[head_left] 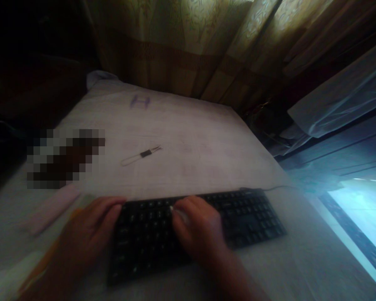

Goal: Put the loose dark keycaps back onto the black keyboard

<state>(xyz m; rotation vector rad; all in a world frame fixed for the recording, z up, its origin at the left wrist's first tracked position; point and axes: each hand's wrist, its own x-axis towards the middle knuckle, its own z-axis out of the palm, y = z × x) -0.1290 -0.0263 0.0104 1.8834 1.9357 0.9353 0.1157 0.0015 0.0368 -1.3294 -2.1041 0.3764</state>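
Observation:
A black keyboard (163,234) lies at a slight tilt across the cloth-covered surface. At its left end, my left hand (89,228) is closed, with fingers and thumb against the edge. My right hand (199,225) is over the keys left of the middle, its fingers pinched together. A small whitish tip shows at the fingertips, but what it belongs to is mostly hidden and blurred. Beyond the keyboard lies a thin wire tool with a black middle grip (146,154), resembling a keycap puller.
A pink strip-like item (54,209) lies left of my left hand, near a pixelated dark patch (65,159). The keyboard's cable (277,187) runs off to the right. Patterned curtains (191,46) hang behind the pale cloth (194,125). The surface's right edge drops toward a bright floor.

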